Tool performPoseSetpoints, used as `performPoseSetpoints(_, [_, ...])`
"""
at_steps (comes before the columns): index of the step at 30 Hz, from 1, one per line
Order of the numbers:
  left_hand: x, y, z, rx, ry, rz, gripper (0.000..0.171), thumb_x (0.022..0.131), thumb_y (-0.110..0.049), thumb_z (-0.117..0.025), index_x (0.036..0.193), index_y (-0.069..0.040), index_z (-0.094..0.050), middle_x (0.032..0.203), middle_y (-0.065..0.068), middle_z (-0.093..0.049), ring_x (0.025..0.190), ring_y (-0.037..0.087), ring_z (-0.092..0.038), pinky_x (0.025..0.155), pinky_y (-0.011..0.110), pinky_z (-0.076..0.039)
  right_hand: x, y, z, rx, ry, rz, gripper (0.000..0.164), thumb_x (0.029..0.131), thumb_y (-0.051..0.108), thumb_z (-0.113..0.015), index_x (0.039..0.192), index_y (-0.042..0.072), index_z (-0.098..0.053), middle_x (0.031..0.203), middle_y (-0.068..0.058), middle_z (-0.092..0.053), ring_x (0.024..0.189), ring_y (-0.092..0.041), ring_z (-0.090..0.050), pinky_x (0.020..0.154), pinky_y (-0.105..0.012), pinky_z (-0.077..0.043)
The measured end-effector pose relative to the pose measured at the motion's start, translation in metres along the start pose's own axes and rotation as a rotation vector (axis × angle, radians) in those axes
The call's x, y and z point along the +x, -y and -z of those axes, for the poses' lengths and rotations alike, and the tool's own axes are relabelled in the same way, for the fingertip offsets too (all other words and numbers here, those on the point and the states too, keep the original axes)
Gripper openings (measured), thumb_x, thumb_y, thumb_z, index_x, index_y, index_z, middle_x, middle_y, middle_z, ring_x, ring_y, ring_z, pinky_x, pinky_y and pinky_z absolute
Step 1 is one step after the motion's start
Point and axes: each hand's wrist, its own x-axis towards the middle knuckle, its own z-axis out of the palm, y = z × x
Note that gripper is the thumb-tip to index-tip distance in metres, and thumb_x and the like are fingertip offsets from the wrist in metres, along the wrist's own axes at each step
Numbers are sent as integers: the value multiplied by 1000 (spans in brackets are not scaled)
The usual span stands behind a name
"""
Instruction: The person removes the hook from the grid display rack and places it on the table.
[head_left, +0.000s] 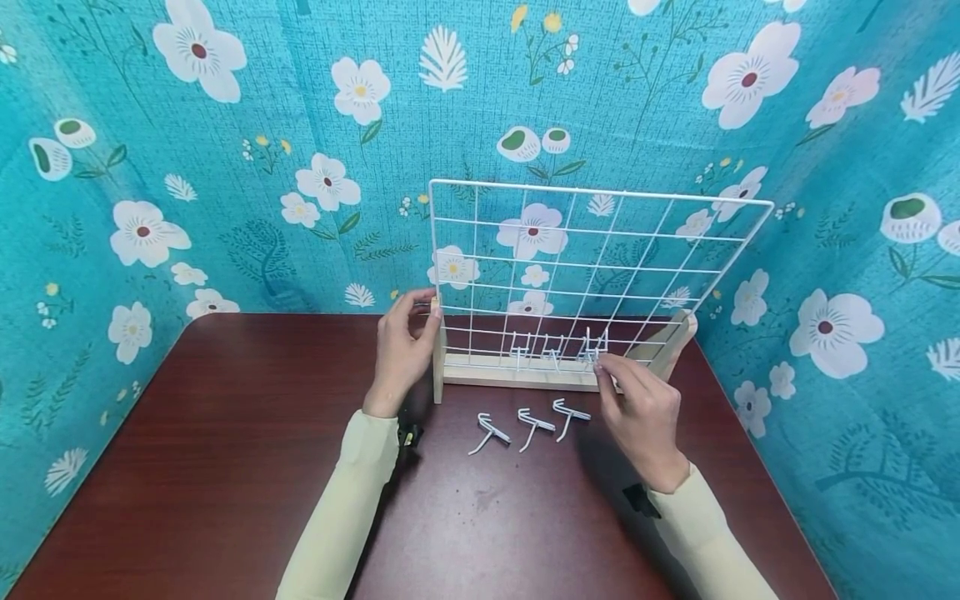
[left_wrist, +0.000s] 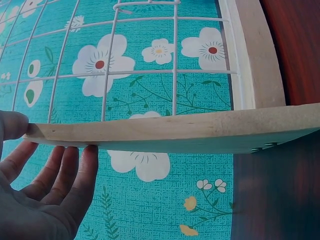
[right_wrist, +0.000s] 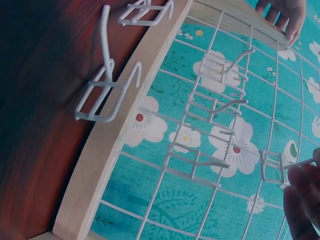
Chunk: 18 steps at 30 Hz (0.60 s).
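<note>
A white wire grid stands upright in a pale wooden stand. At the stand's left side, my left hand grips the wooden side piece, thumb on one face and fingers on the other. My right hand pinches the prong of a white wire hook against the grid; whether it is latched on the wires I cannot tell. Beside it, three similar hooks hang on the lower grid. Three loose hooks lie in a row before the stand.
The dark red-brown table carries the stand near its back edge. Close behind and on both sides hangs a teal floral cloth. A dark wrist strap shows at my right sleeve.
</note>
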Motion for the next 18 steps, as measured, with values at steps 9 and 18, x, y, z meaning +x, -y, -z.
performPoseSetpoints(9, [0, 1, 0, -5, 7, -4, 27, 97, -26, -58, 123, -18, -62, 118, 3, -64, 109, 15, -66, 73, 26, -61, -8, -8, 3, -17, 8, -11, 16, 82, 5, -72, 97, 3, -75, 92, -11, -76, 79, -26, -72, 68, -43, -56])
performPoseSetpoints(18, [0, 1, 1, -6, 5, 2, 27, 97, -26, -58, 123, -19, -62, 119, 3, -64, 109, 15, -66, 73, 25, -61, -16, -16, 7, -30, 6, -14, 18, 81, 5, -72, 99, 4, -75, 92, -11, -75, 78, -26, -72, 67, -43, -56])
